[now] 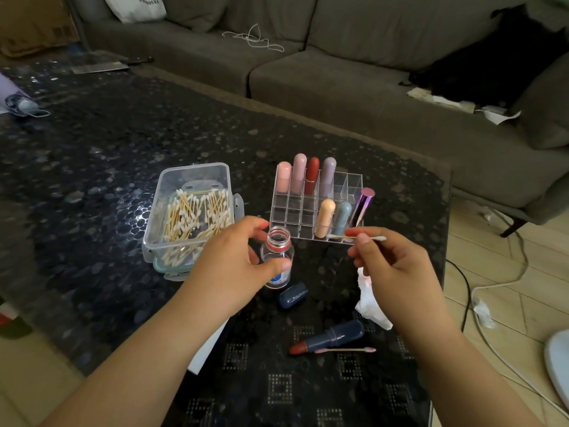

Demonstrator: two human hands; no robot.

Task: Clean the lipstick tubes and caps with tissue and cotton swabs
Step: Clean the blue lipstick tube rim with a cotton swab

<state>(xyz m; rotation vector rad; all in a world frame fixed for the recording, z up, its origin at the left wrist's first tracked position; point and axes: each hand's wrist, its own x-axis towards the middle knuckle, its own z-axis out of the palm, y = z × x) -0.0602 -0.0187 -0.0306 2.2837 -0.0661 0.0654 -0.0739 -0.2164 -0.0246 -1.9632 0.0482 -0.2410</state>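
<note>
Left hand (pixel 234 263) grips open bottle (pixel 277 257); right hand (pixel 391 266) pinches cotton swab (pixel 357 237) beside organizer (pixel 317 208) edge.

— Where are we, then?
— A home living room: a long grey sofa (pixel 354 66) runs behind a dark glass coffee table (pixel 92 167).
— Anything else homely?
— A cushion (pixel 135 7) in the sofa corner, cables (pixel 492 291) trailing over the tiled floor (pixel 492 241).
</note>
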